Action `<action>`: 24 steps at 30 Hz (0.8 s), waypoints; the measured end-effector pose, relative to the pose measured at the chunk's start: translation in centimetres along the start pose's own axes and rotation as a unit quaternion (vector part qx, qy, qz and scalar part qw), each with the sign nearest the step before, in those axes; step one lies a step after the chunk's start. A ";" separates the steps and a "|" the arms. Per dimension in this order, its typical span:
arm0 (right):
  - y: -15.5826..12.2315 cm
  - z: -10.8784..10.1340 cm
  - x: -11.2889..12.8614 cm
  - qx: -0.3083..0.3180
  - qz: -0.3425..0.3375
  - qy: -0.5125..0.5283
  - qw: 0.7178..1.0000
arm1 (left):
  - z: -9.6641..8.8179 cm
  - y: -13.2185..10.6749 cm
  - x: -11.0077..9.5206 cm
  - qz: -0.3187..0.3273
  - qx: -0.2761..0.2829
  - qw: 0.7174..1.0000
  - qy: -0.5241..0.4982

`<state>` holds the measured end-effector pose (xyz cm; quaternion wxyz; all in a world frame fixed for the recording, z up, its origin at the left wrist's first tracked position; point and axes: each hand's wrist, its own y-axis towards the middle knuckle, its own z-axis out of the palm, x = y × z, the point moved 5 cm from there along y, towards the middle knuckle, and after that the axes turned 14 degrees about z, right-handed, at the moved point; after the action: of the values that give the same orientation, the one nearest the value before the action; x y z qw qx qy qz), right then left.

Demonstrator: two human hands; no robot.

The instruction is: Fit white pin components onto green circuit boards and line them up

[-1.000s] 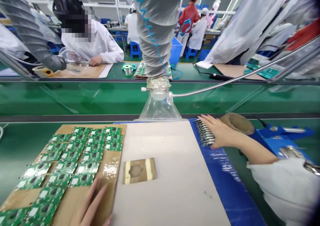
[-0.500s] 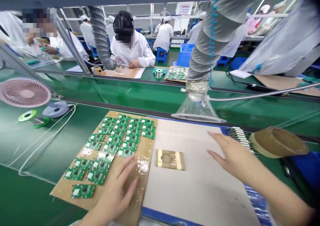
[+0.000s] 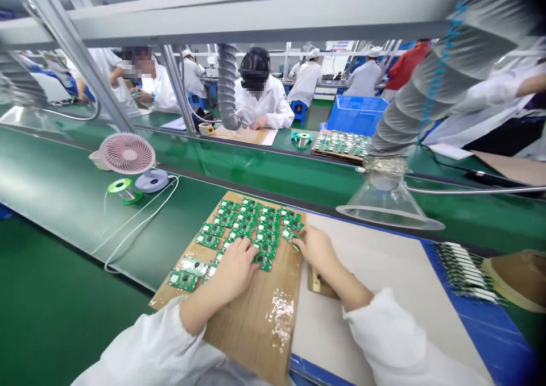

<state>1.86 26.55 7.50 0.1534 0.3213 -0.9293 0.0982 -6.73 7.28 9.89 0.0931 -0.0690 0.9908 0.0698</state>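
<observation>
Green circuit boards (image 3: 245, 218) lie in rows on a brown cardboard sheet (image 3: 243, 329) in front of me. My right hand (image 3: 318, 252) pinches a tilted circuit board (image 3: 289, 235) by its right end, at the near end of the rightmost row. Over the middle rows, my left hand (image 3: 236, 269) has its fingers curled and its fingertips on the left end of another circuit board (image 3: 265, 258). It hides several boards beneath it. Under my right forearm, a small brown fixture with pale strips (image 3: 318, 283) is partly covered on the pale sheet (image 3: 396, 318).
A clear extractor hood (image 3: 388, 204) hangs over the sheet's far edge. White-ended parts (image 3: 464, 266) and a tape roll (image 3: 518, 275) are at right. A pink fan (image 3: 128, 153), solder spool (image 3: 123, 190) and white cable (image 3: 164, 204) stand left. A co-worker (image 3: 264, 96) sits opposite.
My right hand has come left from the pale sheet to the boards and grips one. My left hand has moved up over the rows and curled. The camera view has turned left.
</observation>
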 end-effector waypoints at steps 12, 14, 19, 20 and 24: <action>-9.4 -0.9 3.5 0.091 -0.112 0.125 0.982 | 0.4 -0.3 0.7 0.008 0.000 0.994 -0.106; -11.0 0.3 4.8 0.104 -0.147 0.140 0.974 | 0.3 -0.1 0.9 -0.010 -0.007 0.990 -0.138; -11.3 2.8 5.6 0.078 -0.170 0.170 0.968 | 0.9 -0.1 1.0 -0.020 0.005 0.965 -0.261; -11.2 3.1 5.5 0.077 -0.171 0.173 0.967 | 1.1 -0.3 0.9 -0.014 0.014 0.958 -0.288; -11.1 3.7 5.0 0.088 -0.164 0.170 0.968 | 0.9 -1.3 0.2 0.030 0.035 0.928 -0.369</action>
<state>4.26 14.07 6.76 0.2944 0.4598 -0.8119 0.2066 -6.61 6.12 8.85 0.4519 -0.0053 0.8901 0.0588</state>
